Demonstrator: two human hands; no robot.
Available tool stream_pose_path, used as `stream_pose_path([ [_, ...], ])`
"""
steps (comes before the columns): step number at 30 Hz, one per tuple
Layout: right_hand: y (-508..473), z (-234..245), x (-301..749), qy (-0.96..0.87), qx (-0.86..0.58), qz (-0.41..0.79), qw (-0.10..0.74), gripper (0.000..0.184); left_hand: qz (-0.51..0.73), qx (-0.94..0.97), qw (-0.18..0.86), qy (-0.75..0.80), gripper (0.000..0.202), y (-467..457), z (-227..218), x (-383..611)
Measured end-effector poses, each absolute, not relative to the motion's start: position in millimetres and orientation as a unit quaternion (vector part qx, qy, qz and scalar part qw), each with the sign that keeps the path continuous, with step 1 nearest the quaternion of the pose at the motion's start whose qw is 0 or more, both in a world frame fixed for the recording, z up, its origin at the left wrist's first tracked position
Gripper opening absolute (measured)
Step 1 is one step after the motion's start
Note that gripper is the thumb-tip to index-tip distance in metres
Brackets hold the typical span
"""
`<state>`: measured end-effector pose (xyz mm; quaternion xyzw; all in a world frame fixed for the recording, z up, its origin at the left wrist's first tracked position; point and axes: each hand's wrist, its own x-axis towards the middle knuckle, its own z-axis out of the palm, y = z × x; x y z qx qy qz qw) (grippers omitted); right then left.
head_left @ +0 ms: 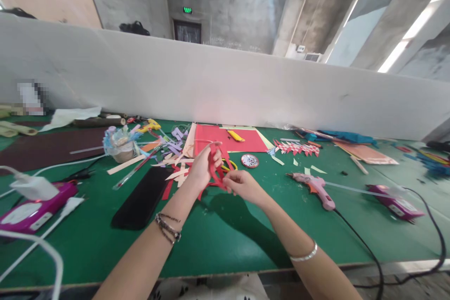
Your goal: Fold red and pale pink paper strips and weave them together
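Note:
Red paper strips (217, 179) hang between my two hands above the green table. My left hand (206, 164) is closed around their upper part, palm turned toward me. The fingertips of my right hand (242, 185) pinch the lower end of a strip. Just behind the hands lie sheets of red paper (248, 141) with a yellow utility knife (235, 136) on top. Yellow scissor handles (232, 166) show partly behind my fingers. Loose pale and red paper strips (180, 173) lie left of my left hand. A round patterned tin (249, 161) sits beyond my right hand.
A pink glue gun (314, 187) lies at right, its black cord running off the front edge. A black phone (140, 199) rests at left. Purple power strips (395, 204) stand on both sides. A woven red-and-white paper piece (297, 147) lies behind. A white partition (225, 84) borders the table.

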<state>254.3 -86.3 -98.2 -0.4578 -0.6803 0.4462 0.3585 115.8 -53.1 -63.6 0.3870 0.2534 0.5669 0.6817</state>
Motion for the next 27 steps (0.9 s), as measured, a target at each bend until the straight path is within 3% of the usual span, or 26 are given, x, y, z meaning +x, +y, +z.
stream_pose_path([
  [4, -83, -82, 262, -0.687, -0.475, 0.308, 0.455, 0.022, 0.509, 0.502, 0.640, 0.281, 0.023, -59, -65, 115],
  [7, -80, -68, 263, -0.681, -0.443, 0.274, 0.515, 0.025, 0.426, 0.548, 0.658, 0.292, 0.026, -63, -65, 115],
  [10, -78, -60, 259, -0.736, -0.405, 0.248, 0.483, 0.022, 0.356, 0.554, 0.700, 0.277, 0.020, -64, -66, 116],
  [15, -79, -61, 257, -0.744, -0.409, 0.306, 0.432, 0.014, 0.354, 0.544, 0.711, 0.271, 0.030, -67, -69, 113],
  [23, -75, -65, 269, -0.677, -0.424, 0.328, 0.504, 0.012, 0.248, 0.679, 0.573, 0.386, 0.044, -77, -75, 99],
  [27, -74, -65, 283, -0.693, -0.436, 0.317, 0.478, 0.014, 0.239, 0.721, 0.485, 0.434, 0.049, -75, -79, 90],
])
